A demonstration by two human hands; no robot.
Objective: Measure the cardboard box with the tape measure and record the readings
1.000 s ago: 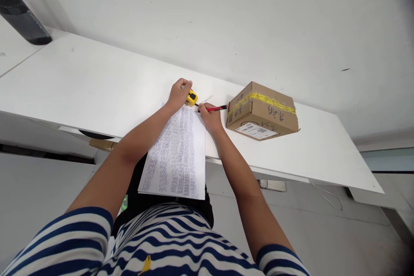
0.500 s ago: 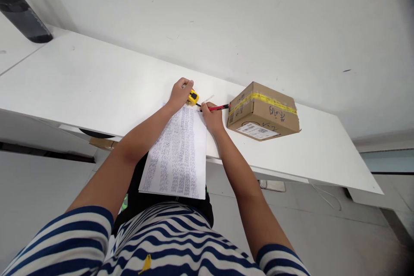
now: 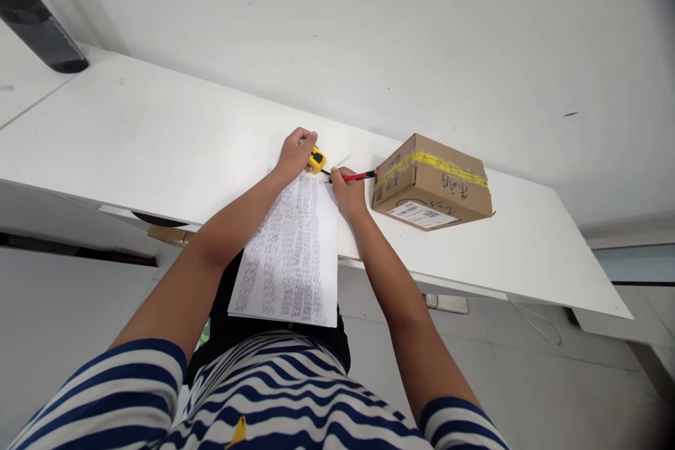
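My left hand (image 3: 296, 152) is closed around a yellow and black tape measure (image 3: 317, 159) near the top of the paper sheets (image 3: 287, 253). Blue handwriting covers the top sheet in columns, and its lower part hangs over the table edge. Close by on the right, my right hand (image 3: 349, 191) pinches a red and black pen (image 3: 359, 176), its tip near the upper right of the sheet. A short dark piece bridges the tape measure and the right fingertips; whether the fingers touch it I cannot tell. A thin pale strip (image 3: 342, 161) lies just behind the right hand.
A cardboard box (image 3: 435, 183) with yellow tape, a label and handwriting stands right of my right hand. The narrow white table (image 3: 174, 133) runs along a white wall. A dark post (image 3: 47, 28) rises at the far left. A cable (image 3: 538, 323) hangs below the table's right side.
The view has shifted slightly, moving everything a little to the right in the picture. Both hands keep their hold, with almost no other movement.
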